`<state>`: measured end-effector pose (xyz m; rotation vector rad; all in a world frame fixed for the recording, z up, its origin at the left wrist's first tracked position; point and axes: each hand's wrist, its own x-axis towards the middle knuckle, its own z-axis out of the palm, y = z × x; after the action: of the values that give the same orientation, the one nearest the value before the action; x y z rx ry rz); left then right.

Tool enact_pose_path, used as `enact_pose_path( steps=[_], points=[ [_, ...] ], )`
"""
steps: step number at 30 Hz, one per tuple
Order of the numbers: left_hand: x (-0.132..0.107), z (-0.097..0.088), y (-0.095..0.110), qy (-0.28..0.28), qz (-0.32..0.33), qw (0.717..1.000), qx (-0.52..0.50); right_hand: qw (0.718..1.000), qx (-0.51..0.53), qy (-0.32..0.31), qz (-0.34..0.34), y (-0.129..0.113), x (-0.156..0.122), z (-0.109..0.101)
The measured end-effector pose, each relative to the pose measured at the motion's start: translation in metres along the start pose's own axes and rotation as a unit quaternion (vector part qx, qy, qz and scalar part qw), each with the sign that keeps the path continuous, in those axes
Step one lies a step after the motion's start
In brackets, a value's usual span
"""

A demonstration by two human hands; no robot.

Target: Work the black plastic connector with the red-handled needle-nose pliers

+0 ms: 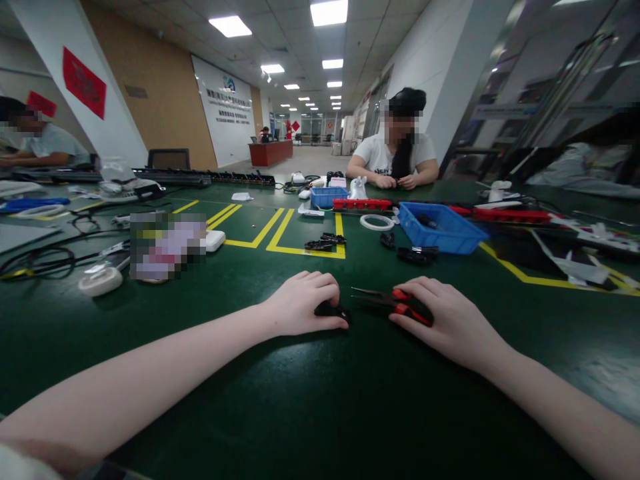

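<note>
My left hand [305, 303] rests on the green table [320, 400] with its fingers curled over a small black part [334, 311]. To its right, my right hand [445, 317] grips the red and black handles of a pair of pliers [395, 301]. The pliers' dark jaws point left toward the black part and lie close to the table. The two hands are a short gap apart at the table's middle.
A blue bin [443, 230] stands beyond my right hand, with black parts [325, 241] and a roll of white tape [377, 222] near yellow floor-style lines. Cables and a white tape roll [100, 281] lie left. A person [395, 157] sits across; others sit at both sides.
</note>
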<state>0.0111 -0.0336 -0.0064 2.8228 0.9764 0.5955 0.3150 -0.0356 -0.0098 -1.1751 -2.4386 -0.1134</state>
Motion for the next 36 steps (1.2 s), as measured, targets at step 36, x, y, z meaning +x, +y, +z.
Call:
enact_pose_path(
  steps=[36],
  points=[
    [-0.004, 0.002, -0.002, -0.015, 0.072, 0.996, -0.050, 0.973, 0.057, -0.123, 0.185, 0.005, -0.029, -0.024]
  ],
)
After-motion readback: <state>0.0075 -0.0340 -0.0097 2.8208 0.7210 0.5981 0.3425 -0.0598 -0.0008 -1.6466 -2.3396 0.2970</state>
